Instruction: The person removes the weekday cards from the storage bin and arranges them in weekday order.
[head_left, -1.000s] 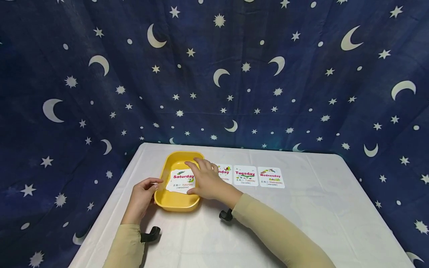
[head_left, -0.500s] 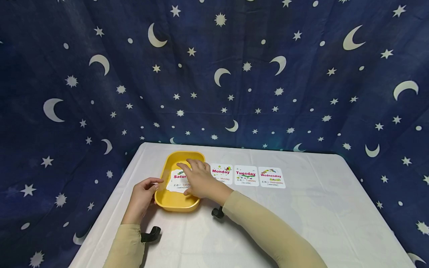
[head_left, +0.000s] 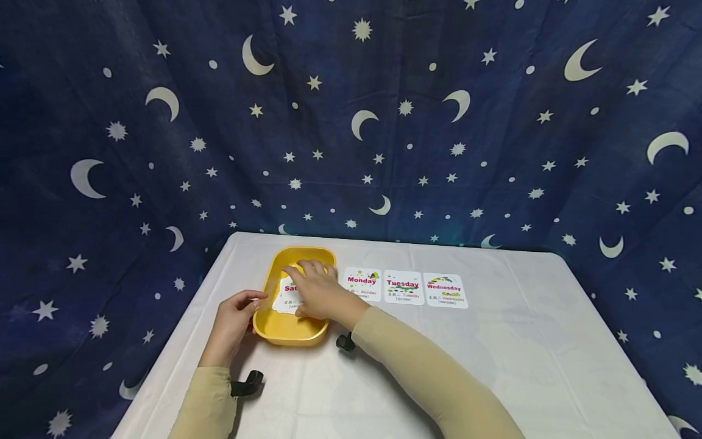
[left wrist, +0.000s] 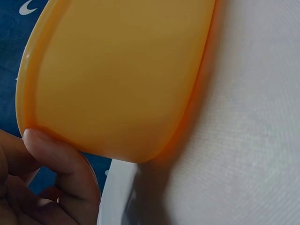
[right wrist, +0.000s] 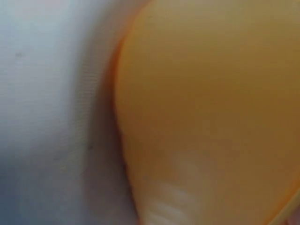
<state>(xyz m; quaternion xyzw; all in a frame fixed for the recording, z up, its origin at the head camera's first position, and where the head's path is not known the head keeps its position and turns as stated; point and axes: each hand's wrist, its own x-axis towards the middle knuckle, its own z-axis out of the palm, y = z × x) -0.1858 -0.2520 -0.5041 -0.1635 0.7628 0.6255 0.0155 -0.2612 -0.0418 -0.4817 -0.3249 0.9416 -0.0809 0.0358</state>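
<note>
A yellow plastic tray stands on the left part of the table. Inside it lies a small stack of white cards, the top one a Saturday card partly hidden by my right hand. My left hand pinches the tray's left rim; in the left wrist view the thumb of that hand presses on the rim. My right hand is over the right part of the cards with its fingers spread. Whether its fingertips touch the cards cannot be made out. The right wrist view shows mostly the tray, blurred.
To the right of the tray lie a Monday card, a Tuesday card and a Wednesday card in a row, face up. A white cloth covers the table. Behind hangs a dark blue curtain with moons and stars.
My right hand has moved left over the tray, covering more of the Saturday card and uncovering the Monday card. My left hand stays on the rim.
</note>
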